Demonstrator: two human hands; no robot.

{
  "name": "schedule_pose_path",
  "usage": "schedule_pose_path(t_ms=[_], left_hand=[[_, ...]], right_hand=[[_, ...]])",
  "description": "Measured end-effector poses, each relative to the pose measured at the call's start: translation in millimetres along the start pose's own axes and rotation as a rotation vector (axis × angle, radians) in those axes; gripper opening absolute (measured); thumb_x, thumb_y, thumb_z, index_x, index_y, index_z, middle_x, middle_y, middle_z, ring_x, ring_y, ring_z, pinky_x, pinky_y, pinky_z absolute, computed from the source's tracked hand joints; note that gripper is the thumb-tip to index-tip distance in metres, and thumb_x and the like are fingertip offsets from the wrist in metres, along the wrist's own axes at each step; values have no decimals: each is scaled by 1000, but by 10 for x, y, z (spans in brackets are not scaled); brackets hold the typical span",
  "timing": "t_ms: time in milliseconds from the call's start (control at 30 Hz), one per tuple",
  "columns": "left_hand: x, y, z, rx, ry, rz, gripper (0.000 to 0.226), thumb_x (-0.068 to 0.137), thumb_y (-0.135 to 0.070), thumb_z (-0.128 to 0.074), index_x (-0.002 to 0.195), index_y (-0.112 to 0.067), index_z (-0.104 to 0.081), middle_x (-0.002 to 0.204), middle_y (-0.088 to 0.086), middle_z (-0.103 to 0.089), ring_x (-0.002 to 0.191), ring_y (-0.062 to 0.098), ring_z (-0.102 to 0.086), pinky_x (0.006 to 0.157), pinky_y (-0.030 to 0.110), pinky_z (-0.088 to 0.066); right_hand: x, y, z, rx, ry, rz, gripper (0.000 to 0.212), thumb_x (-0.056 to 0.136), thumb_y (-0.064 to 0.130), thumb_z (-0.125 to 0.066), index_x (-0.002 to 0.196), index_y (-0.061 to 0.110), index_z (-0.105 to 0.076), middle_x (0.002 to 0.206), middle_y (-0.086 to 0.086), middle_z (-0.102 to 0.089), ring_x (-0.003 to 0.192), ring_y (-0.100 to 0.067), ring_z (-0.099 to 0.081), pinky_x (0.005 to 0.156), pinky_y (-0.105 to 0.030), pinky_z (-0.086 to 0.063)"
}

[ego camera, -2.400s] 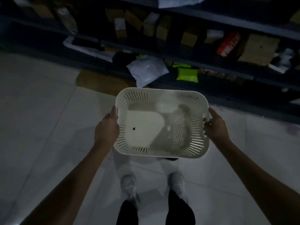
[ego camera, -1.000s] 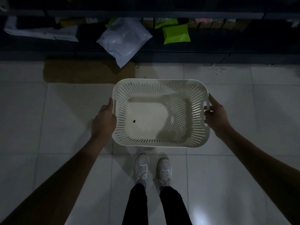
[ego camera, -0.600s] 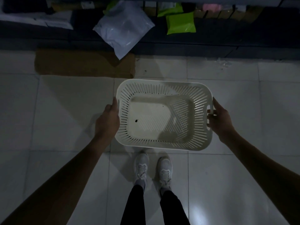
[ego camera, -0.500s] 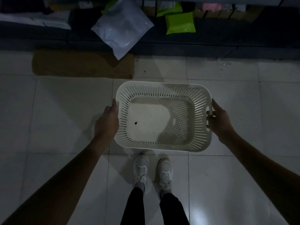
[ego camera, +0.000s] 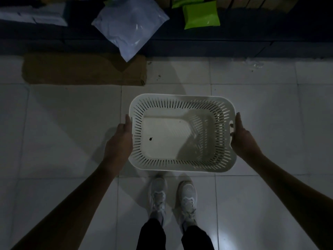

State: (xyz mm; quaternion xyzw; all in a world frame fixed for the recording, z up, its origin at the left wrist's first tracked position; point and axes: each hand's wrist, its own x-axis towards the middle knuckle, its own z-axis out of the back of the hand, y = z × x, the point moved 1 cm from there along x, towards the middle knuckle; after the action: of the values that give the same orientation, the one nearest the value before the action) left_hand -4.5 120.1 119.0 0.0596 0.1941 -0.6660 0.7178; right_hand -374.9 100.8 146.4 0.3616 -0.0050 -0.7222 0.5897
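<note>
Two hands grip the white basket (ego camera: 182, 101) by its short ends, left hand (ego camera: 119, 141) and right hand (ego camera: 243, 139), above the tiled floor (ego camera: 63, 132).

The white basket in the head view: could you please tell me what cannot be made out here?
Left hand: fingers hidden behind the white basket wall, head view.
Right hand: most fingers hidden by the basket's handle end.
Dark speck on the basket's bottom: too small to identify.
Green packet: cut off by the top edge.
Floor under the basket: covered by its base, so contact cannot be told.
</note>
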Motion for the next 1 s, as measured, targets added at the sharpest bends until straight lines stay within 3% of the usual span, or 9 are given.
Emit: schedule_pose_path(t_ms=[33, 100, 200, 300, 433, 567, 800, 900, 1000], left_hand=[[4, -6, 9, 53, 15, -24, 70, 92, -15, -53, 152, -9, -16, 121, 17, -51, 86, 28, -64, 57, 35, -53], [30, -11, 38, 229, 28, -65, 73, 88, -15, -53, 151, -4, -17, 140, 27, -36, 117, 40, -52, 84, 53, -53], [123, -34, 82, 439, 4, -121, 73, 89, -22, -49, 151, -2, -17, 154, 31, -16, 140, 46, -22, 106, 72, -25], [224, -59, -16, 428, -44, -176, 75, 94, -42, -40, 152, -3, -14, 157, 28, -13, 143, 44, -19, 109, 69, -19], [311, -64, -243, 400, -60, -212, 78, 95, -52, -30, 153, -4, -8, 159, 28, -8, 143, 43, -20, 111, 64, -22], [350, -30, -435, 392, -67, -258, 76, 96, -50, -31, 154, -5, -8, 157, 33, 3, 142, 46, -20, 111, 59, -28], [406, 6, -553, 258, -71, -267, 76, 96, -49, -39, 155, -11, -9, 157, 31, 11, 140, 48, -22, 112, 54, -32], [398, -15, -479, 261, -34, -263, 76, 95, -50, -38, 155, -12, -9, 157, 31, 10, 138, 49, -24, 108, 58, -34], [361, -56, -353, 275, 7, -246, 77, 94, -49, -41, 154, -9, -13, 157, 32, 4, 136, 50, -28, 104, 61, -36]], right_hand=[[4, -19, -11, -77, 41, 31, 99, 92, 7, -62, 156, 7, 14, 146, -31, -45, 108, -42, -65, 88, -54, -55], [28, -87, 3, -225, 75, 106, 103, 85, 2, -69, 155, 0, 6, 150, -33, -36, 117, -43, -60, 92, -51, -54], [65, -182, 23, -437, 73, 152, 93, 85, 10, -68, 156, 0, -7, 161, -24, -17, 146, -40, -29, 110, -48, -43], [76, -195, -81, -457, -19, 119, 80, 98, 30, -47, 157, 5, 1, 165, -21, -1, 152, -41, -5, 118, -55, -26], [160, -244, -317, -519, -42, 175, 82, 98, 53, -31, 157, 2, -4, 164, -24, -6, 150, -45, -10, 115, -57, -26], [272, -366, -507, -503, -6, 153, 83, 98, 55, -19, 155, -3, -8, 163, -26, -9, 150, -46, -9, 117, -60, -27], [435, -530, -631, -571, 31, 147, 80, 97, 58, 2, 156, 5, 9, 165, -21, 7, 151, -44, 6, 120, -59, -15], [396, -463, -558, -543, 61, 152, 82, 95, 58, -4, 157, 5, 5, 165, -23, 2, 151, -46, 1, 119, -62, -19], [298, -336, -451, -426, 60, 150, 79, 96, 49, -28, 157, 2, -10, 161, -28, -15, 146, -51, -18, 112, -65, -30]])
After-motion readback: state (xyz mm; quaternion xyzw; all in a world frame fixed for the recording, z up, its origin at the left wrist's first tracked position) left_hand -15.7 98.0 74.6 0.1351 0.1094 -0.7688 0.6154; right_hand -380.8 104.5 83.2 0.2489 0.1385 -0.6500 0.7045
